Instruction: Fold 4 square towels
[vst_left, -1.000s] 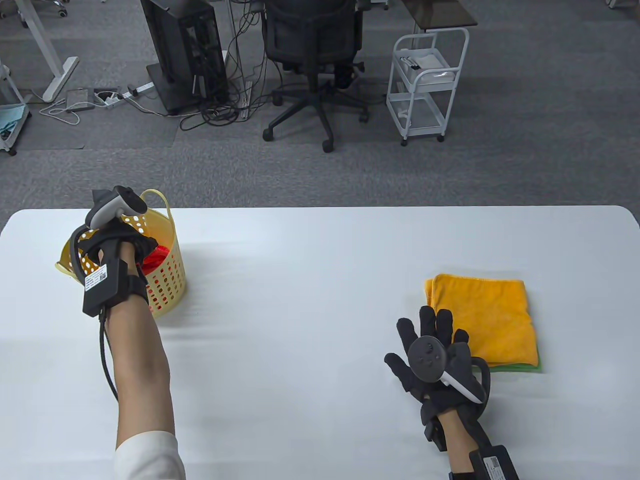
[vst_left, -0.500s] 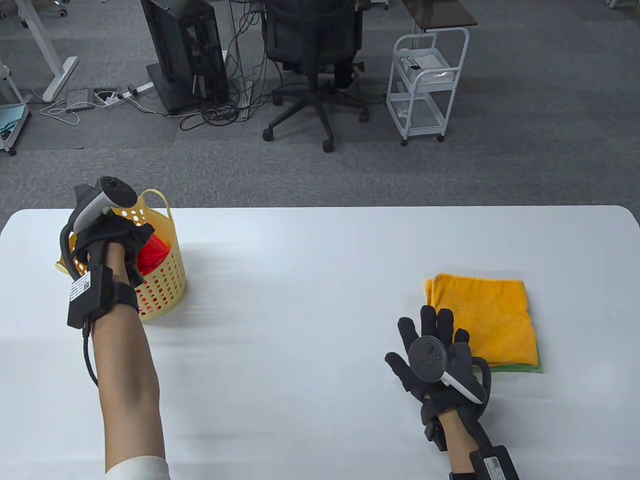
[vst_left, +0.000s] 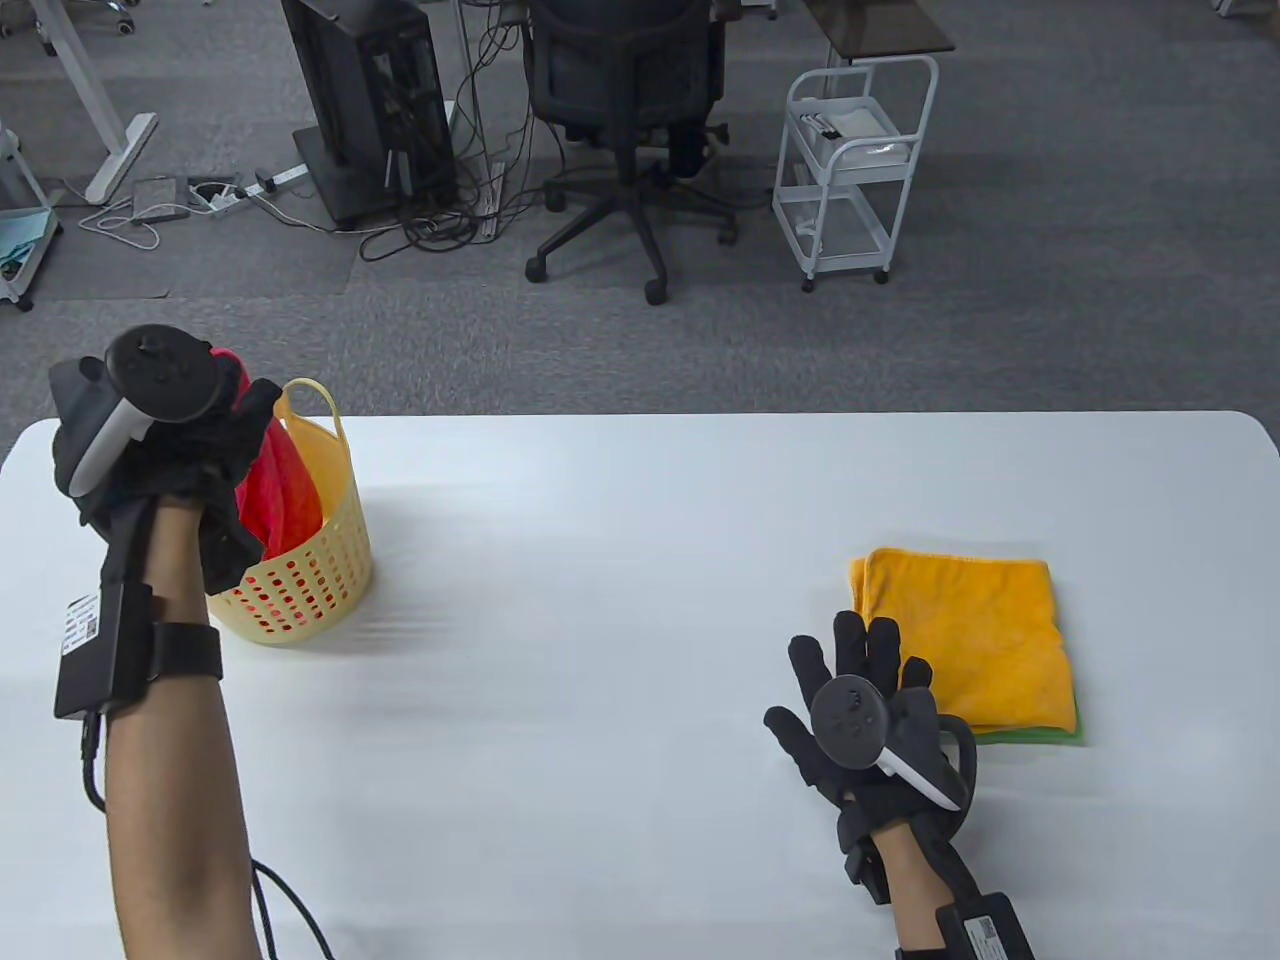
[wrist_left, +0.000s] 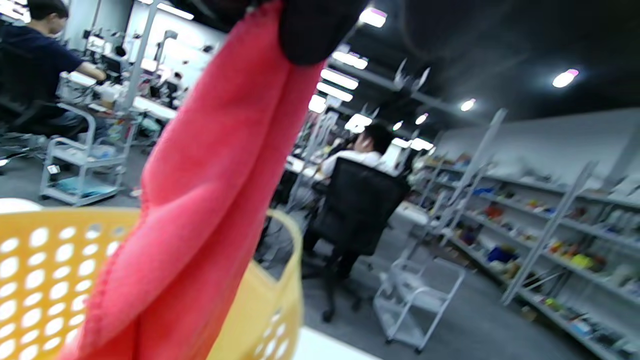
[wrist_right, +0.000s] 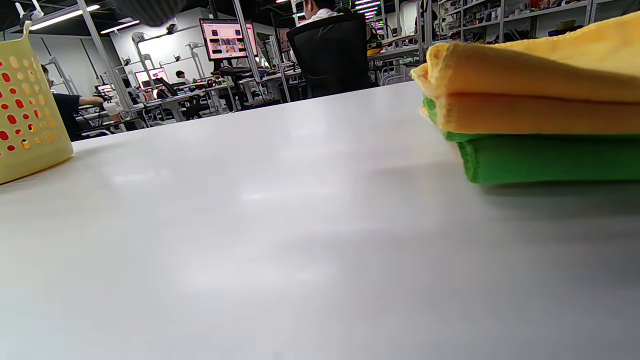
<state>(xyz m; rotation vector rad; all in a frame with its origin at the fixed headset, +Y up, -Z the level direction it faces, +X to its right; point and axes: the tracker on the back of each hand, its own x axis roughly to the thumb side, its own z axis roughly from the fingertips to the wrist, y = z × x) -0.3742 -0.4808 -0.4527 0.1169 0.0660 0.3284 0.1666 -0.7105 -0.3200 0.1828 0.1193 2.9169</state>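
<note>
Limply, red towel (vst_left: 283, 478) hangs into yellow basket (vst_left: 318, 585).

Table view: bright, even overhead light; the white table (vst_left: 640, 560) carries soft glare and faint shadows beside the basket (vst_left: 330, 560). Left wrist view: motion-blurred, the red towel (wrist_left: 210, 200) soft, ceiling lamps flaring (dark ceiling). Right wrist view: sharp, with pale reflections on the tabletop
</note>
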